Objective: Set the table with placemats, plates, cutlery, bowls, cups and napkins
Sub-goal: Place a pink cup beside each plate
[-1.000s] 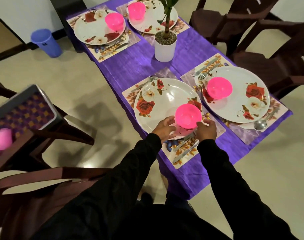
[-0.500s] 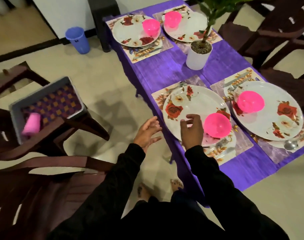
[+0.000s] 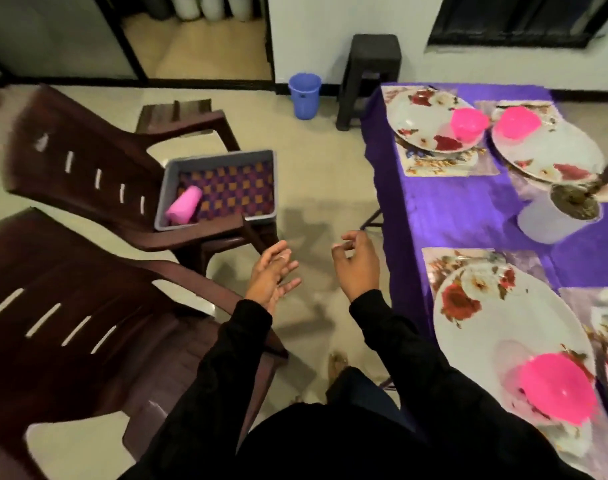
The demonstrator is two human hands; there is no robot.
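Hands withdrawn from the table, bowl left on the near plate.

Left hand (image 3: 273, 277) is spread, right hand (image 3: 358, 265) loosely curled, both empty; what looks like pink cups (image 3: 184, 205) lies in the grey tray (image 3: 219, 157), probably fetched next.

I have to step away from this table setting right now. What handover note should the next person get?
Left hand open, empty; right hand loosely curled, empty; both over the floor.
Pink cup lies on its side in the grey tray on the chair.
Done: visible placemats carry plates, each with a pink bowl.
Left: cups; no napkins visible.
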